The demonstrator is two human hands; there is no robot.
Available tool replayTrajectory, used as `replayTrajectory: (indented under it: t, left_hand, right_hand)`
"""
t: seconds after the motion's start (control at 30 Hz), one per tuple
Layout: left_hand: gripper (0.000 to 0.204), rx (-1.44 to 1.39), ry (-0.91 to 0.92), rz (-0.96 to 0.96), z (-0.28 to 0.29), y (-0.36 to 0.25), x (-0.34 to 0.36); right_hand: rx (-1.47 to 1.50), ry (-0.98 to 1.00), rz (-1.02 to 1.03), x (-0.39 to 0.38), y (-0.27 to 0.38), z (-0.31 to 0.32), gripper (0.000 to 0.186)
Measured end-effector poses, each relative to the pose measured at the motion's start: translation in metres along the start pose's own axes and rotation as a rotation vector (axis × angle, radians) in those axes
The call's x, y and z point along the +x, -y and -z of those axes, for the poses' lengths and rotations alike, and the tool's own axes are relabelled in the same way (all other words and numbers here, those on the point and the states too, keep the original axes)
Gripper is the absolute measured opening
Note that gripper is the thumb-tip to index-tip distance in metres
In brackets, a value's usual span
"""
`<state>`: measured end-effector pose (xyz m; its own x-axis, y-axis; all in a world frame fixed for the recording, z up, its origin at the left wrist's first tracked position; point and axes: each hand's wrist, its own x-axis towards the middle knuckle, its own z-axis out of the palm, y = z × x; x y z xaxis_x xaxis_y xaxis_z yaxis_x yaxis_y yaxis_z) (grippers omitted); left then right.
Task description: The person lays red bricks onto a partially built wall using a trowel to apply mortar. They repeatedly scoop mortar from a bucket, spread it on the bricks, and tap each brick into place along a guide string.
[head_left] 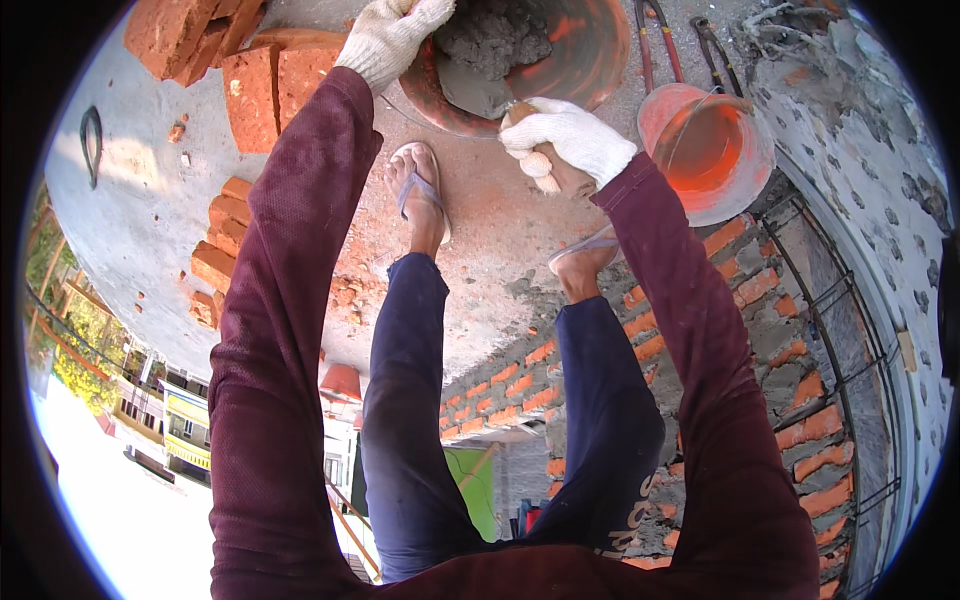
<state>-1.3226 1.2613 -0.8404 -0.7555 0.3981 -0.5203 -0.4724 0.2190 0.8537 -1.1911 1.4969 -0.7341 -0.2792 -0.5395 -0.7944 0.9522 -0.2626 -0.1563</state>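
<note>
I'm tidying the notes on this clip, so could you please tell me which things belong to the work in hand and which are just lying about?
In use:
- left hand on the rim of the mortar pan
- right hand gripping the trowel
- grey mortar

Lying about:
- orange bucket
- loose bricks
- red-handled tools

A pile of red bricks (215, 45) is being seen stacked on the grey concrete slab (140, 200), with a second row of bricks (222, 240) lying further along it. An orange bucket (705, 150) is being kept beside the brick wall (780, 330), whose mortar joints are showing grey. Red-handled pliers (655, 40) are lying on the slab near the bucket. A dark loop of wire (91, 140) is resting apart. Buildings (160, 410) are being seen far below.
</note>
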Motion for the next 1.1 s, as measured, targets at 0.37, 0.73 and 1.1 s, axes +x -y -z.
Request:
replayTrajectory:
  t: [0.37,0.73,1.1]
  left_hand:
    - [0.051,0.320,-0.032,0.057,-0.043,-0.066,-0.038]
    - [0.040,0.267,-0.150,0.080,0.046,-0.287,-0.218]
    - [0.036,0.085,-0.350,0.194,0.157,-0.466,-0.517]
  right_hand:
    - [0.336,-0.009,0.080,-0.068,-0.012,0.005,0.037]
    - [-2.098,-0.734,0.475,-0.179,0.034,-0.196,0.038]
    - [-2.121,0.030,0.505,-0.356,0.087,-0.474,0.032]
